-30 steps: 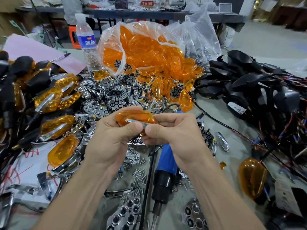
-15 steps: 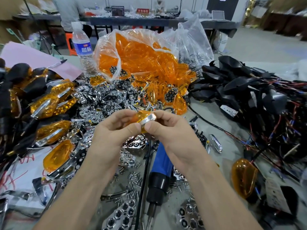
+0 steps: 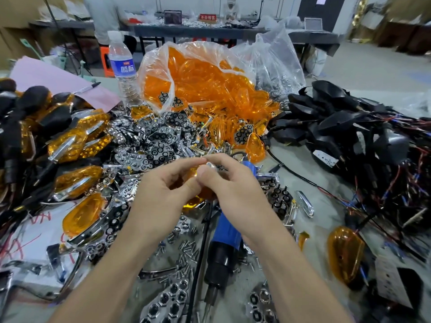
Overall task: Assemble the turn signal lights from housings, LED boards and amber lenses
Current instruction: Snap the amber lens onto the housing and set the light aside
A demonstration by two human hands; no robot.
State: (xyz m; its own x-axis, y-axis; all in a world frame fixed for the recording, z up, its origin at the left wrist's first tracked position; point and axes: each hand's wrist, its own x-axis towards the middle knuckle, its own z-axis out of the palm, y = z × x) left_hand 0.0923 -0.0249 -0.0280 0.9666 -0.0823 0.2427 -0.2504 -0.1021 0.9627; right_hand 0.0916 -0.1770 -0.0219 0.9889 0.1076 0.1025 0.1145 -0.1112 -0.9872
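Head view: Two hands meet above the middle of a crowded bench [image 3: 310, 176], all but hiding an amber lens [image 3: 206, 195]. Only slivers of orange show between the fingers, and a small chrome piece [image 3: 212, 165] at the top of the grip is too blurred to identify. The left hand [image 3: 161, 194] curls fingers and thumb round the lens. The right hand [image 3: 235, 192] pinches it from the other side, thumbs touching. A blue power tool [image 3: 229, 227] lies beneath the right wrist, partly covered. At 12 o'clock an open bag of lenses [image 3: 205, 85] spills over. Black housings [image 3: 345, 127] with wires crowd 3 o'clock, finished lights [image 3: 77, 141] sit at 9 o'clock and loose screws [image 3: 186, 249] at 6 o'clock. Bare bench shows as a strip toward 2 o'clock. The frame cuts off its near edge.
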